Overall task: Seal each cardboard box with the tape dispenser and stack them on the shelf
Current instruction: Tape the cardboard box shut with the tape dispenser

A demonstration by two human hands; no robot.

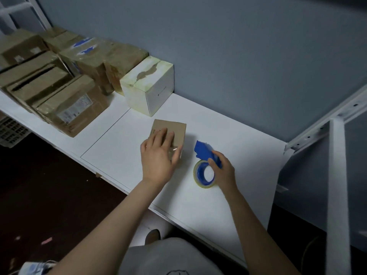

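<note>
The small cardboard box (175, 127) sits on the white shelf board (228, 126), its flaps down. The left hand (158, 155) lies flat on top of it, fingers straight and spread, the thumb reaching along the box's near right edge; it presses rather than grips.

Just to the right of the box, apart from it, the blue tape dispenser (202, 149) rests on the board with its tape roll (198, 178) nearest the person. The right hand (223, 172) has its fingers curled round the dispenser's handle.

Behind the box, near the grey-blue wall (238, 56), stands a white box (151, 90) with a torn top. To the box's far left a pile of brown boxes (75, 108) crowds the board. Well to its right rises a white metal upright (337, 185).
</note>
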